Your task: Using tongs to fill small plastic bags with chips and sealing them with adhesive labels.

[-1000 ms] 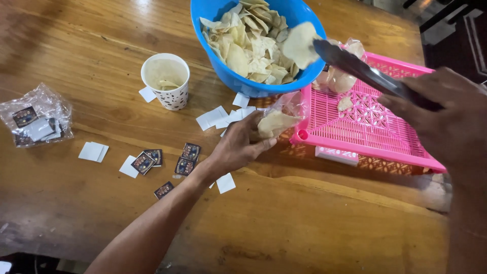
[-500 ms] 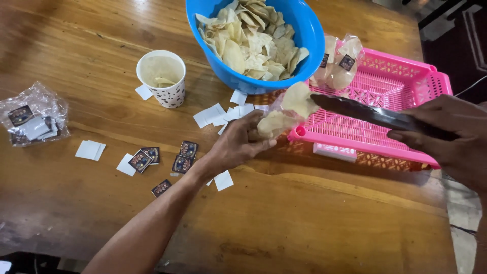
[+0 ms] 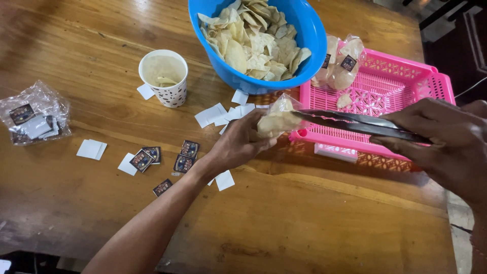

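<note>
Since half a second ago the black tongs [image 3: 350, 123] have been swung down and levelled, and the cracker that hung at their tip has been brought into the mouth of the small clear bag [image 3: 278, 120]; the tips are now at or just inside that opening.

Going left to right: a clear packet of small labels [image 3: 33, 121] is left at the far left of the bench [image 3: 314, 223], and white paper slips [image 3: 92, 149] and dark printed labels [image 3: 183, 157] are scattered loose beside it. A spotted paper cup [image 3: 165, 79] is stood behind them, with something pale seen inside.

The left hand [image 3: 238, 142] is curled round the bag, fingers and thumb closed on its lower part, the mouth kept up towards the tongs. A few crackers are already seen in the bag; it is neither full nor sealed.

Behind it, the blue bowl [image 3: 310, 38] is heaped with crackers [image 3: 253, 40], so plenty is judged left to be packed. In the pink plastic tray [image 3: 385, 91], two filled, labelled bags [image 3: 341, 63] are already laid at the back corner, with one loose cracker [image 3: 344, 101] beside them.

At the right, the right hand [image 3: 441, 144] is wrapped round the tong handles, squeezing the arms nearly together.
</note>
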